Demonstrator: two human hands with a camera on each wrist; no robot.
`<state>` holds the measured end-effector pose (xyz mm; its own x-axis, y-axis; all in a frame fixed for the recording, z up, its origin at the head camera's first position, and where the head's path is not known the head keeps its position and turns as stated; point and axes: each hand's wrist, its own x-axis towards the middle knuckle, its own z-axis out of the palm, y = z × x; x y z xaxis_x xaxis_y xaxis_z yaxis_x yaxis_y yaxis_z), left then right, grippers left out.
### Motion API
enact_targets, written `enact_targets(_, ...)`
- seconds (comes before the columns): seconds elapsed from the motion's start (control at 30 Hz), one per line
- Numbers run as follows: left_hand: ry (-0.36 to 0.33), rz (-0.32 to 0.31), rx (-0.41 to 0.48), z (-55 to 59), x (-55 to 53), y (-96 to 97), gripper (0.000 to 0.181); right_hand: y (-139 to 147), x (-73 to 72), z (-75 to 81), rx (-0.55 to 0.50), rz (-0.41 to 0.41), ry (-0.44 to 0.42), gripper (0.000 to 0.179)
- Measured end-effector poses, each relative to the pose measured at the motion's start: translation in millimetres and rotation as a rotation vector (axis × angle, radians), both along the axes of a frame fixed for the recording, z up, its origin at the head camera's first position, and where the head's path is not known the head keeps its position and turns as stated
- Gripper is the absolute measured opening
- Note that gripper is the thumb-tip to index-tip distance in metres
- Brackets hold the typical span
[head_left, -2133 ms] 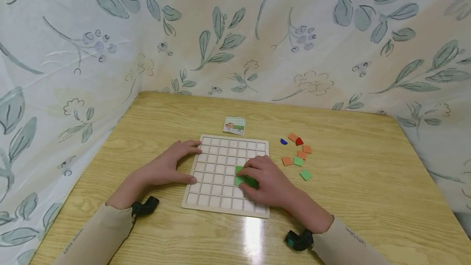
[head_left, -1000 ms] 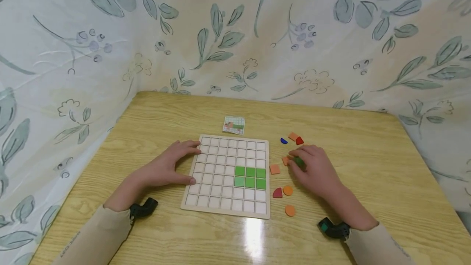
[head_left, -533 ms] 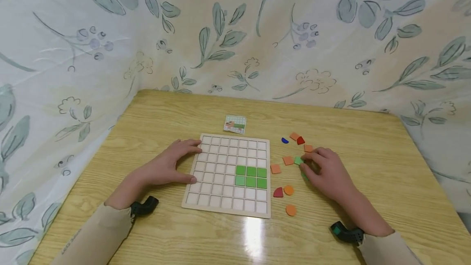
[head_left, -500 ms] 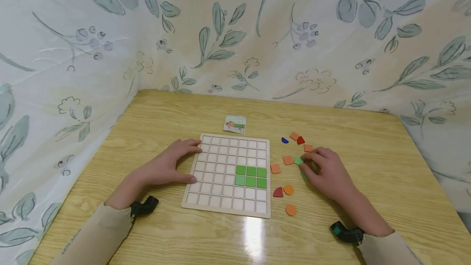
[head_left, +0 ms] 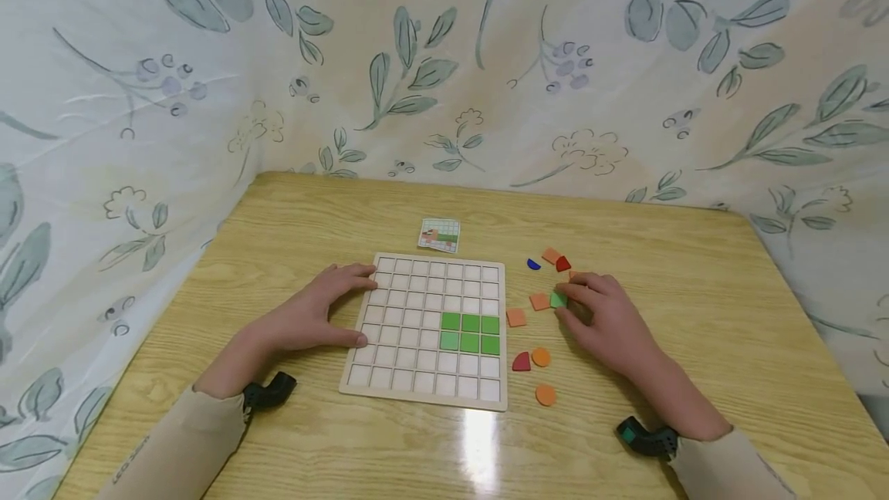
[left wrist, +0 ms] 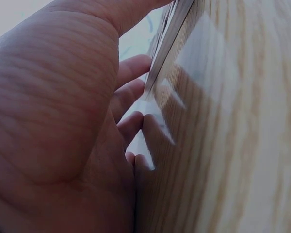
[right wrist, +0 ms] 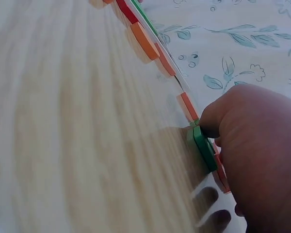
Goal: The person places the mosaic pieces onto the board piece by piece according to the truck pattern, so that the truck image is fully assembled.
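One green tile is partly hidden by right-hand fingers.

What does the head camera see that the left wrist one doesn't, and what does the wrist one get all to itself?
Only the head view: the right hand, the green squares set in the board, the picture card and the loose coloured pieces.

Only the left wrist view: the palm side of the left hand, with pale reflections beside its fingers.

Both: the left hand, the table, and the board, though the wrist view catches just its edge.
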<state>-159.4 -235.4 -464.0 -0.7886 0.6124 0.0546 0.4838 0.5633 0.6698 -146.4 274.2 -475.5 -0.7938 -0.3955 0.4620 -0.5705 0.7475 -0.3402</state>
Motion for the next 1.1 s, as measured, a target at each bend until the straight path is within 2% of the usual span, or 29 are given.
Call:
enact_targets(0.5, -0.009, 0.008, -0.007, 1.3, 0.1, 0.2, 0.089, -2.8, 1.3, 1.9, 0.001, -0.016, -0.088, 0.027)
enact_targets(0.9, -0.018, 0.008, -0.001, 3.0, -0.1, 0.3, 0.089, -3.4, 2.3, 2.9, -0.014, -0.045, -0.102, 0.024)
enact_targets(1.1, -0.015, 0.009, -0.002, 2.8, -0.3, -0.2, 0.089, -3.6, 1.2, 1.9, -0.03, -0.043, -0.073, 0.022)
